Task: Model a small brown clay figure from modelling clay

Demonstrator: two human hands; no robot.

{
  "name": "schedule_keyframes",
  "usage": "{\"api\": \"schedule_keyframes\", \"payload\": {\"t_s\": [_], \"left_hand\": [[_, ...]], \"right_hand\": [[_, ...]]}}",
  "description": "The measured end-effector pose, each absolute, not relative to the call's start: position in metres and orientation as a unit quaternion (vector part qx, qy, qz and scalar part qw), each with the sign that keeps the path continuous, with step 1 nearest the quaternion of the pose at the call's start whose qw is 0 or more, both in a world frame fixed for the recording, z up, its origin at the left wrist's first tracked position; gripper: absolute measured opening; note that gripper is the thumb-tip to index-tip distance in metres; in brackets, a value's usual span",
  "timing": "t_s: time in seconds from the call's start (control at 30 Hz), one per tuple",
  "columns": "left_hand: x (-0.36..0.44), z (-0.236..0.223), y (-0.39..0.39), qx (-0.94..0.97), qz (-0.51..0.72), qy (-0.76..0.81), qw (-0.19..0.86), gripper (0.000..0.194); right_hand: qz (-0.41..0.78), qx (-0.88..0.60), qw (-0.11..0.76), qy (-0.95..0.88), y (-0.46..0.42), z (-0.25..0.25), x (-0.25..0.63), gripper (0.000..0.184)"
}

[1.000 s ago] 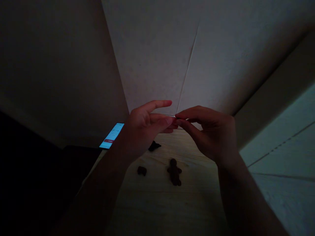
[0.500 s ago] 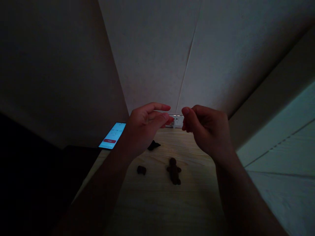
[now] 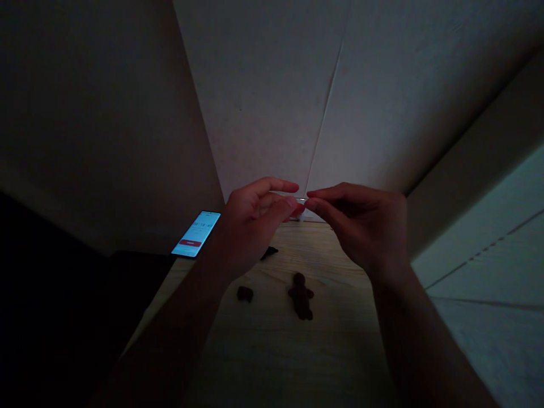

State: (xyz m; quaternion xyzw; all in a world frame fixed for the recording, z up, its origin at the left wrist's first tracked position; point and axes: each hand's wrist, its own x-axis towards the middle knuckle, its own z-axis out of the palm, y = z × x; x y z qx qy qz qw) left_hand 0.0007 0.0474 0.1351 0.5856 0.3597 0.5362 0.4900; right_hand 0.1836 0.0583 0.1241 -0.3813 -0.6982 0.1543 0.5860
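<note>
My left hand (image 3: 250,226) is raised above the table, its index finger stretched out and its thumb closed against the other fingers. Opposite it, my right hand (image 3: 361,226) has thumb and index finger brought together, their tips close to my left fingertips. Whatever lies between the fingers is too small and dark to make out. Below the hands, a dark brown doll-shaped figure (image 3: 301,297) with a round head and stubby limbs lies on the wooden table (image 3: 276,351). A small dark lump (image 3: 245,293) lies left of it. Partly behind my left hand is a black pointed thing (image 3: 269,253).
A phone (image 3: 196,235) with a lit screen and a red button lies at the table's back left. A white wall socket (image 3: 312,216) shows behind my hands, low on the pale wall (image 3: 263,102). The light is dim.
My right hand has moved its fingertips left, toward my left hand, and its curled fingers have straightened into a pinch. My left hand has shifted slightly right. The things on the table lie unchanged.
</note>
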Motion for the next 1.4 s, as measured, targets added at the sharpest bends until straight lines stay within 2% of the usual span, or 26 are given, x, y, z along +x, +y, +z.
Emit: {"api": "schedule_keyframes", "payload": {"t_s": [0.13,0.3,0.47,0.57,0.67,1.0,1.2,1.3,1.4], "left_hand": [[0.001,0.134,0.046,0.605,0.519,0.378,0.471,0.020],[0.003,0.134,0.046,0.606,0.529,0.373,0.463,0.018],[0.004,0.132,0.048,0.602,0.530,0.369,0.469,0.024],[0.003,0.129,0.049,0.584,0.520,0.328,0.530,0.025],[0.003,0.128,0.050,0.569,0.512,0.293,0.573,0.024],[0.004,0.126,0.053,0.569,0.535,0.281,0.558,0.019],[0.007,0.125,0.052,0.545,0.561,0.285,0.554,0.013],[0.007,0.126,0.052,0.536,0.566,0.272,0.564,0.006],[0.007,0.127,0.052,0.531,0.569,0.249,0.577,0.016]], "right_hand": [[0.191,-0.365,0.608,-0.679,0.059,0.126,0.184,0.016],[0.214,-0.358,0.625,-0.660,0.060,0.128,0.181,0.008],[0.130,-0.360,0.616,-0.688,0.058,0.128,0.180,0.009],[0.106,-0.322,0.617,-0.710,0.058,0.127,0.181,0.003],[0.130,-0.298,0.618,-0.716,0.058,0.126,0.182,0.012],[0.225,-0.254,0.571,-0.748,0.055,0.127,0.183,0.026],[0.320,-0.244,0.577,-0.711,0.051,0.129,0.184,0.029],[0.330,-0.254,0.589,-0.693,0.051,0.129,0.183,0.026],[0.318,-0.263,0.583,-0.700,0.049,0.131,0.182,0.020]]}}
